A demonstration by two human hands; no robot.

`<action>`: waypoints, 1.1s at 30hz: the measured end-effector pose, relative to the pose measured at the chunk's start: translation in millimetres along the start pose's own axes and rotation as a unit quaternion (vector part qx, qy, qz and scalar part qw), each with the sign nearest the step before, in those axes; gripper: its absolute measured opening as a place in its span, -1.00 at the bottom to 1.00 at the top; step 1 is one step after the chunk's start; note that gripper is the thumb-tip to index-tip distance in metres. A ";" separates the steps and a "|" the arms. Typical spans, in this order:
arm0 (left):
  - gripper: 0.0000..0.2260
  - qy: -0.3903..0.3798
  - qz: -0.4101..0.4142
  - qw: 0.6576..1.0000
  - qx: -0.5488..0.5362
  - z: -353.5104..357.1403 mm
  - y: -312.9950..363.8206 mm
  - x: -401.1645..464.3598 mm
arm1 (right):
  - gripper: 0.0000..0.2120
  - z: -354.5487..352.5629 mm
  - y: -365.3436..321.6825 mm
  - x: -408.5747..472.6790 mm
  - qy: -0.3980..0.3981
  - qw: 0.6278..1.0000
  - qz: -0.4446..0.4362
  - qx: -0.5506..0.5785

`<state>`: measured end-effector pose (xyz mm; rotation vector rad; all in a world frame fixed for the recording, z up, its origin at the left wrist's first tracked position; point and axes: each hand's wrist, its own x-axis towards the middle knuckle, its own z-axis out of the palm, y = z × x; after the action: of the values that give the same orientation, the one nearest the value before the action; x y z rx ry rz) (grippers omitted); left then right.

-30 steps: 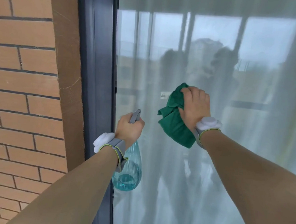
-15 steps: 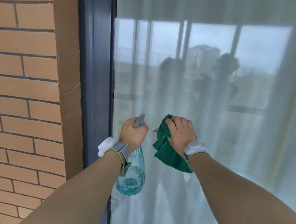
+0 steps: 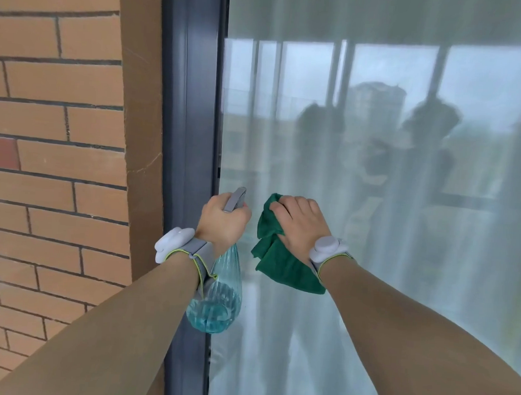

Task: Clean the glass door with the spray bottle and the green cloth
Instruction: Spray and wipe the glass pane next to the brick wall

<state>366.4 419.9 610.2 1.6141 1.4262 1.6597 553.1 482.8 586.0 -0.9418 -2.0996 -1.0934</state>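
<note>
The glass door [image 3: 366, 341] fills the right of the head view, with a white curtain behind it and reflections on it. My left hand [image 3: 222, 222] grips the grey head of a clear spray bottle [image 3: 219, 304] that hangs down with blue liquid at its bottom, close to the door's left edge. My right hand [image 3: 297, 227] holds a bunched green cloth [image 3: 279, 268] against the glass, just right of the bottle. The cloth's lower part hangs below my wrist.
A dark grey door frame [image 3: 188, 116] runs vertically left of the glass. A tan brick wall [image 3: 51, 154] lies further left. Both wrists wear grey bands with white pods.
My right hand with the cloth has moved down and left across the glass, ending close beside the bottle. My left hand has kept its hold on the bottle.
</note>
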 end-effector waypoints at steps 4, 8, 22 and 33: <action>-0.91 -0.011 -0.011 1.000 -0.004 3.8 -5.9 -4.8 | -0.38 -4.7 5.1 -9.1 0.010 0.997 0.070 -0.002; -0.93 -0.020 -0.019 0.999 -0.020 7.4 -9.4 -14.9 | -0.38 -8.7 9.6 -28.6 0.015 0.991 0.134 -0.002; -0.94 -0.060 -0.011 0.998 -0.018 15.8 -7.9 -25.3 | -0.48 -33.0 2.0 -67.6 -0.048 0.982 0.156 0.090; -0.91 -0.117 -0.011 0.993 -0.018 54.3 -11.9 -45.4 | -0.45 -54.3 3.6 -112.3 -0.177 0.977 0.080 0.093</action>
<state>422.4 406.2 567.5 1.7028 1.2847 1.4207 630.3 402.3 529.9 -1.2594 -2.3078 -0.6698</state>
